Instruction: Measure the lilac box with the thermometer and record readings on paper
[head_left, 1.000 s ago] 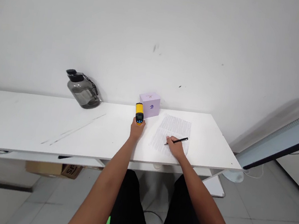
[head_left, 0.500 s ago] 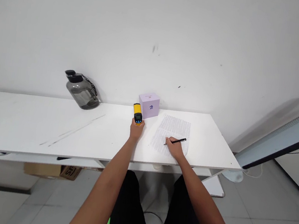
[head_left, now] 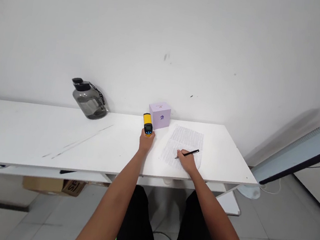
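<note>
My left hand (head_left: 146, 141) is wrapped round the grip of a yellow and black infrared thermometer (head_left: 147, 123), its small screen and blue buttons facing me. Just behind it stands a lilac box (head_left: 161, 120) with a dark purple emblem on the front. My right hand (head_left: 186, 161) pinches a black pen (head_left: 191, 152), the tip slanting down to the left onto the paper. That sheet of paper (head_left: 187, 136), covered in fine lines of writing, lies beneath the hand, which hides its lower part.
A grey translucent bottle (head_left: 89, 101) with a black lid stands at the left against the wall. Both forearms rest over the white table (head_left: 226, 153). A light-blue panel with a dark edge (head_left: 304, 150) leans at the right. Below the table at the left sits a cardboard box (head_left: 49, 185).
The whole view has shifted slightly, so everything sits a little lower. Both hands keep their holds; the pen tip stays at nearly the same spot on the paper.
</note>
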Demonstrator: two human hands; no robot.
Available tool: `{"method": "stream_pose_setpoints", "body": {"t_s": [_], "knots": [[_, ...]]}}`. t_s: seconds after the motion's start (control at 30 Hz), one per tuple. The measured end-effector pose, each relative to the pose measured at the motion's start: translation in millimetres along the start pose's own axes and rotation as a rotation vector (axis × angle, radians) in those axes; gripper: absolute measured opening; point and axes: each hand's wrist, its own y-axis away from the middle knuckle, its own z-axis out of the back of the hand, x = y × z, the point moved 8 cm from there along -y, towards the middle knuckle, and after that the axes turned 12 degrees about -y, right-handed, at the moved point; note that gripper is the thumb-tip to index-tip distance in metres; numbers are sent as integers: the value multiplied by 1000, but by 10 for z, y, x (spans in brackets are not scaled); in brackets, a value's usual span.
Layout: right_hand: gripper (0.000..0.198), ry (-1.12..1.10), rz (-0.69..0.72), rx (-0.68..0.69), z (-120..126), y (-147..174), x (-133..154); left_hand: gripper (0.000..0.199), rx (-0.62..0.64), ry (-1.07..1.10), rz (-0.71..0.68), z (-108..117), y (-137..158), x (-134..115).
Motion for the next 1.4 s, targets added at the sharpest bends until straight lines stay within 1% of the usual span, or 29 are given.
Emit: {"method": "stream_pose_setpoints", "body": {"t_s": [0.23, 0.5, 0.8, 1.17, 1.4], "knots": [[37, 3, 29, -19, 10, -15, -10, 27, 2, 13, -3, -1, 3, -5], [36, -5, 12, -41, 24, -20, -8, 27, -4, 15, -1, 11, 17, -17], [35, -3, -2, -9, 6, 9, 30, 27, -11, -19, -11, 12, 12, -28], [40, 4, 20, -32, 18, -3, 27, 28, -10, -22, -5, 22, 22, -45], [38, -8, 4, -23, 16, 3, 17, 27, -8, -11, -8, 26, 26, -51]]}}
